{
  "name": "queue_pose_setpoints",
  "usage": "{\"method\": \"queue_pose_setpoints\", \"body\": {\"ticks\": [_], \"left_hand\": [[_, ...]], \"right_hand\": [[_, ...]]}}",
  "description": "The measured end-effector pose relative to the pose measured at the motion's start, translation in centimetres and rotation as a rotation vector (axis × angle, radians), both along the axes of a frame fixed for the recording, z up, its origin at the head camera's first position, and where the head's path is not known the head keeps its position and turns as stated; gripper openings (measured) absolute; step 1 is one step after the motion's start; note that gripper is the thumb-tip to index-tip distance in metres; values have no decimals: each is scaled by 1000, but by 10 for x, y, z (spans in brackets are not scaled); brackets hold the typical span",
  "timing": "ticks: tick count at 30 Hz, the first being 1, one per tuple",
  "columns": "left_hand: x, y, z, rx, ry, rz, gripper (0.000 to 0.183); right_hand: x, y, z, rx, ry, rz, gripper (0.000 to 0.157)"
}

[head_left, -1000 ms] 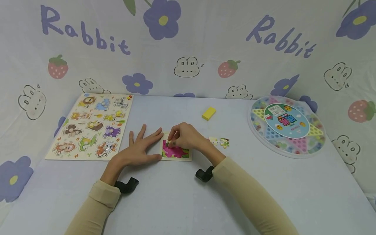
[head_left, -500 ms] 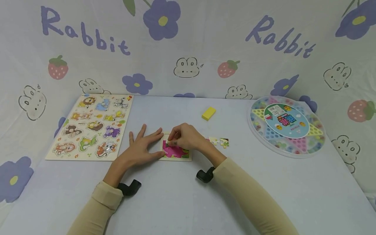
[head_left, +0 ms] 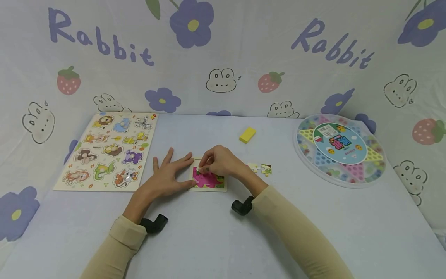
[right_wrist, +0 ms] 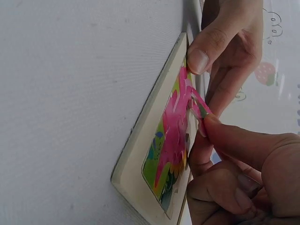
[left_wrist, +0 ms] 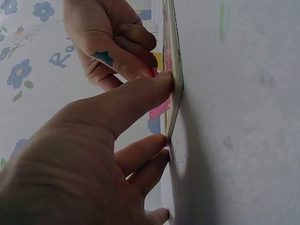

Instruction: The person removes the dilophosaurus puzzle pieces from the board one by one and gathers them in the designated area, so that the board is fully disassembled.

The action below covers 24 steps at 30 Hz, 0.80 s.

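A small wooden jigsaw tray (head_left: 210,189) with a pink dinosaur picture lies flat on the table in the head view. My right hand (head_left: 220,162) pinches a pink-and-green jigsaw piece (right_wrist: 200,104) between thumb and index finger, tilted over the tray's upper left part. In the right wrist view the piece's lower edge is at the picture, though I cannot tell whether it is seated. My left hand (head_left: 167,179) is spread at the tray's left side, its thumb (left_wrist: 159,85) pressing the near left corner and its other fingers straight. Loose jigsaw pieces (head_left: 266,169) lie right of the right wrist.
To the left lies a large animal puzzle board (head_left: 104,188). A yellow block (head_left: 247,135) sits behind the right hand. At the right back is a round clear-lidded game box (head_left: 339,143) with colored beads or marbles. A printed cloth (head_left: 244,58) hangs behind the table.
The left thumb has slid slightly right, onto the tray's corner, and the left forearm has shifted a little right. The right hand stays almost in place, still pinching the jigsaw piece.
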State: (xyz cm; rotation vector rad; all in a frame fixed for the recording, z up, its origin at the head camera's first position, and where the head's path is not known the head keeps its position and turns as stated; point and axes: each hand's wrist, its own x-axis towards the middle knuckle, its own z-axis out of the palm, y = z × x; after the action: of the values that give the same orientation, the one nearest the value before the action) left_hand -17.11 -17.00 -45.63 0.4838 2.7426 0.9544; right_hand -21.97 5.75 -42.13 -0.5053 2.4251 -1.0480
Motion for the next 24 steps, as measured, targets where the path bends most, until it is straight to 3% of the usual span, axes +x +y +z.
{"method": "queue_pose_setpoints", "body": {"ticks": [7,13,24], "left_hand": [[0,-2,-1,16,3,-14,77],[0,-4,-2,19,-3,-31,78],[0,-6,-2,16,-10,-63,80]], "right_hand": [[0,3,-1,-3,-6,-6,11],[-1,13,-1,-68,-27,-27,9],[5,46,16,-132,-88,-105,12]]}}
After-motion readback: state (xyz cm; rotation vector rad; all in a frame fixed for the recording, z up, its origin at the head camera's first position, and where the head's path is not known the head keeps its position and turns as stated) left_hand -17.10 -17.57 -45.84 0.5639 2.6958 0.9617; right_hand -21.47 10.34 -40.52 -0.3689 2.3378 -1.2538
